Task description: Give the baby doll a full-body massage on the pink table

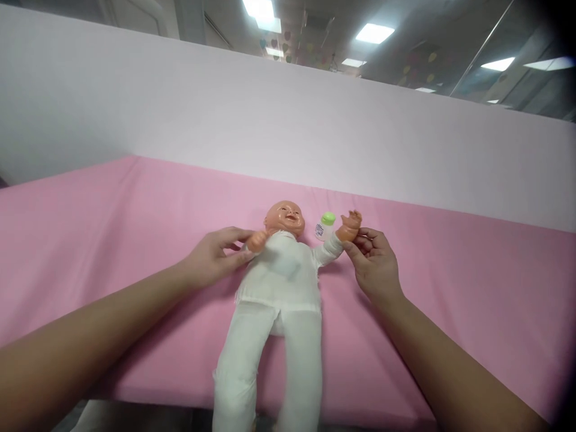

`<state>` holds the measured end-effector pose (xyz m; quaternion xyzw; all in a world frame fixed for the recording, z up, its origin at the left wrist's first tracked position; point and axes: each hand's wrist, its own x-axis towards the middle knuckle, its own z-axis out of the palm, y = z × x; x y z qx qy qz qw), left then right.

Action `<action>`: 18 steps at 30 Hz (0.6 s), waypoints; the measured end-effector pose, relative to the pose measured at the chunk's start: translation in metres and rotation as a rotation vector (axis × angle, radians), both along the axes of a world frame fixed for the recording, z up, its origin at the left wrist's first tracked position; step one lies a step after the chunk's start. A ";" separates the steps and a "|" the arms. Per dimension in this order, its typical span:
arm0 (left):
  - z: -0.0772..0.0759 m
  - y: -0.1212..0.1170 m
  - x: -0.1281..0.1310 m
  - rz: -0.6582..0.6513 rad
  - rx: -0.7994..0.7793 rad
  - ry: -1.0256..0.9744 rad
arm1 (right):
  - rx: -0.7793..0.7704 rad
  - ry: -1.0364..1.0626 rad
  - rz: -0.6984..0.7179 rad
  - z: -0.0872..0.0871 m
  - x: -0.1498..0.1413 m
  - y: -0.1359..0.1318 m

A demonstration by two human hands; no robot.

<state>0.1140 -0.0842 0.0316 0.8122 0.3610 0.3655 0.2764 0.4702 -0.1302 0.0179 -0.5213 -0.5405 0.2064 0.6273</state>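
Observation:
A baby doll (281, 279) with a plastic head and a white cloth body lies on its back on the pink padded surface (171, 216). Its legs stretch toward me and hang past the near edge. My left hand (220, 255) has its thumb and fingers closed around the doll's arm on the left, by the plastic forearm. On the other side, my right hand (375, 261) pinches the doll's other arm near the wrist, holding it out and raised. Just beside that arm lies a small clear bottle (324, 227) with a green cap, partly hidden by it.
A white wall or panel (288, 126) rises behind the pink surface. Above it is glass (315, 36) showing reflected ceiling lights and small heart shapes. The near edge of the pink surface runs across the bottom.

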 end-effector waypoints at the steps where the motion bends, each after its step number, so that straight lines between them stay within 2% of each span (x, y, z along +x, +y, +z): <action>1: 0.000 -0.004 0.003 -0.059 0.112 0.088 | 0.039 -0.058 0.002 0.002 -0.008 -0.005; 3: -0.001 -0.009 0.006 -0.149 0.307 0.216 | 0.082 -0.213 0.015 0.003 -0.022 -0.014; 5: -0.003 -0.010 0.006 -0.173 0.420 0.275 | 0.107 -0.400 0.052 0.002 -0.032 -0.018; 7: -0.006 -0.009 0.006 -0.173 0.463 0.298 | 0.146 -0.572 0.110 0.000 -0.036 -0.019; 10: -0.007 -0.008 0.005 -0.168 0.484 0.307 | 0.208 -0.719 0.183 -0.003 -0.038 -0.018; 15: -0.007 -0.008 0.004 -0.164 0.480 0.308 | 0.185 -0.764 0.206 -0.006 -0.034 -0.014; 18: -0.004 -0.009 0.003 -0.102 0.396 0.251 | 0.064 -0.625 0.103 -0.007 -0.028 -0.012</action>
